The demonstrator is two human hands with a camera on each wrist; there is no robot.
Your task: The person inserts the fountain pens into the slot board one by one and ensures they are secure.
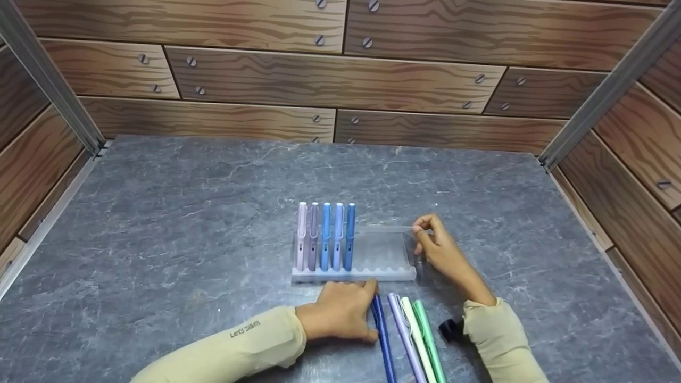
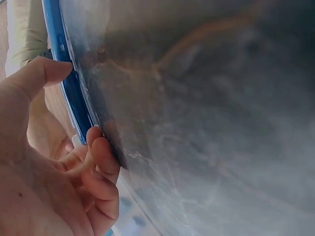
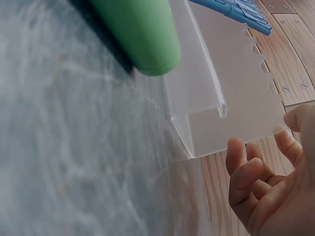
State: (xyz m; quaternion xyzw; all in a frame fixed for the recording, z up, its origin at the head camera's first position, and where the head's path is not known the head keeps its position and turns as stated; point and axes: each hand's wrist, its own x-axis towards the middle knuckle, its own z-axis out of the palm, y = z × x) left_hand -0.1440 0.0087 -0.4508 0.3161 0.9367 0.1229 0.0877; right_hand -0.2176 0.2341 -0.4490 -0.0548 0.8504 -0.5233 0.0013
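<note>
A clear plastic pen stand [image 1: 380,250] with a notched front ledge holds several upright pens, from pale lilac to blue [image 1: 325,236]. At its top right corner, my right hand [image 1: 439,250] pinches the panel edge between thumb and finger; the right wrist view shows the other fingers loosely bent below the stand's edge [image 3: 231,130]. My left hand [image 1: 346,311] lies just in front of the ledge, beside a dark blue pen [image 1: 383,340] on the table. In the left wrist view its thumb touches that pen [image 2: 59,44], and a fingertip is at the pen's end.
Right of the dark blue pen lie a lilac pen [image 1: 407,338], a pale green pen [image 1: 417,338] and a green pen [image 1: 430,340]. A small black object [image 1: 449,330] is by the right sleeve. Wood-patterned walls [image 1: 335,80] enclose the grey marbled table [image 1: 186,213].
</note>
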